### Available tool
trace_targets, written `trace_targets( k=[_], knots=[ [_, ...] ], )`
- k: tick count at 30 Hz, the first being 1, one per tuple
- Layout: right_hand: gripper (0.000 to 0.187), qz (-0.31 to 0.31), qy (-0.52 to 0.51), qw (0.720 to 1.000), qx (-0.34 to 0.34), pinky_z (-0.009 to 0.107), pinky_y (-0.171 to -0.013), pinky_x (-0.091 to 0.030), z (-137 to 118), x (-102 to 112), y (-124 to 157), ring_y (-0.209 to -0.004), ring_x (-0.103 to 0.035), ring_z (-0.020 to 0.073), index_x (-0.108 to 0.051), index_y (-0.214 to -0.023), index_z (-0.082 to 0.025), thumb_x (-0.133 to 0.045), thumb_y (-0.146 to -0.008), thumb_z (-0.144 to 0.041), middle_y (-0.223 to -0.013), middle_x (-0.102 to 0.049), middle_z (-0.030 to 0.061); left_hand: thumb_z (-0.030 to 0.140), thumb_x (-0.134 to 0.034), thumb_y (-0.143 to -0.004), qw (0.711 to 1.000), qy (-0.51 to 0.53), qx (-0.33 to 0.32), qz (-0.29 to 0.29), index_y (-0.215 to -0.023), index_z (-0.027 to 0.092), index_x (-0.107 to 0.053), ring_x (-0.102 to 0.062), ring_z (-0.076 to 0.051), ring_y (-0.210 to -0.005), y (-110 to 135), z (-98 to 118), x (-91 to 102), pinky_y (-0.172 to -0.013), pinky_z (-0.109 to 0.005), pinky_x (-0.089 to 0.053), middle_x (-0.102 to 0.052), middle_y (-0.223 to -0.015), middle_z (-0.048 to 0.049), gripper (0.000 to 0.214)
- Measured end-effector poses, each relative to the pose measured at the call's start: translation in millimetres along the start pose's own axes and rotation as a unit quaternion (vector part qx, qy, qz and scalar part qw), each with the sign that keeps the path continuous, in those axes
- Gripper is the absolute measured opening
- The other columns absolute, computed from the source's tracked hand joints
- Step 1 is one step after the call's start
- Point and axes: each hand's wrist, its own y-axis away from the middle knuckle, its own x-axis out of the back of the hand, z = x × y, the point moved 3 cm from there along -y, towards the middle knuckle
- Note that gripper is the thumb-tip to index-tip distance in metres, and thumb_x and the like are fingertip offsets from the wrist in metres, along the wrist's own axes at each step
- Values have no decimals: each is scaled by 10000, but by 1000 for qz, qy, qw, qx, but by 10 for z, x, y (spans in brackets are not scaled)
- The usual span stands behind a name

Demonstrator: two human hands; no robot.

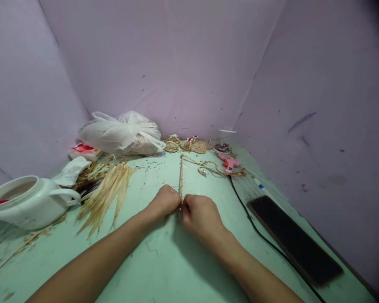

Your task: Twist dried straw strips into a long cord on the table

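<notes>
A thin tan braided cord runs straight away from me over the pale green tabletop, then bends right at its far end and trails in loose curves. My left hand is closed on the near end of this cord. Right beside it, my right hand pinches the same end, knuckles up. The fingertips of both hands meet, and the very tip of the cord is hidden between them. To the left of my hands lies a fanned bundle of dry, straw-coloured husk strips.
At left stands a white pot with a handle. Behind sit a white plastic bag and woven pieces. On the right are a pink glue gun, its black cable and a dark phone-like slab. Lilac walls enclose the table.
</notes>
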Motion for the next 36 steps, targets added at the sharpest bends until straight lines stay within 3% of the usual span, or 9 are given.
trace_targets(
  k=[3,8,12,15,18,20,24,29,36],
  knots=[
    [193,-12,15,999,48,274,-501,-235,-100,-43,72,-608,-576,174,-624,-784,-177,-456,-688,-175,-735,-666,60,72,-401,-488,995,84,42,-24,-373,172,-306,-172,-37,-320,89,38,-24,-367,-222,-100,-227,-302,65,179],
    [178,-16,-19,995,92,268,-485,-224,-104,-38,96,-547,-548,152,-632,-738,-175,-460,-699,-204,-666,-658,47,89,-439,-489,990,129,11,-56,-392,142,-405,-216,-29,-322,111,80,27,-364,-193,-132,-293,-310,62,116],
    [266,26,-180,983,9,242,-489,-262,135,94,-50,-525,-494,125,-623,-655,-181,-464,-732,-380,-579,-609,20,119,-481,-495,990,113,-27,-84,-444,125,-480,-246,-32,-340,49,79,101,-378,-192,-154,-344,-333,54,52],
    [257,22,-366,927,-84,225,-502,-307,277,58,-190,-540,-481,113,-582,-671,-147,-459,-728,-366,-582,-563,20,181,-498,-524,987,109,-42,-111,-481,129,-502,-208,-31,-335,29,73,139,-385,-203,-134,-310,-330,69,67],
    [174,-142,-546,817,-119,207,-443,-291,197,-139,-242,-462,-433,87,-513,-605,-143,-478,-689,-291,-506,-473,-10,208,-492,-535,987,90,-60,-116,-449,147,-440,-196,-33,-351,20,48,150,-395,-213,-131,-288,-346,72,117],
    [145,-194,-587,774,-135,195,-389,-217,131,-220,-233,-388,-335,58,-483,-572,-147,-485,-668,-256,-445,-385,-46,205,-482,-532,990,58,-81,-102,-433,152,-410,-200,-36,-377,8,29,149,-406,-216,-137,-283,-366,68,133],
    [183,-157,-558,805,-123,209,-385,-101,147,-268,-244,-366,-188,32,-501,-521,-133,-521,-647,-264,-400,-308,-71,215,-442,-565,986,-34,-128,-104,-490,127,-512,-212,-48,-413,-17,8,126,-425,-217,-172,-299,-410,55,135],
    [201,-88,-533,835,-102,205,-423,-177,230,-374,-299,-414,-278,45,-591,-523,-111,-571,-607,-293,-437,-454,-31,258,-459,-590,972,-190,-113,-77,-573,115,-613,-303,-75,-410,19,53,203,-426,-225,-227,-410,-434,17,211],
    [164,-69,-610,765,-192,210,-394,-173,135,-352,-216,-370,-282,37,-621,-581,-111,-589,-558,-270,-457,-508,-18,303,-451,-654,910,-398,-105,49,-701,166,-655,-561,-193,-603,409,285,201,-514,-257,-356,-621,-668,-105,250]
  ],
)
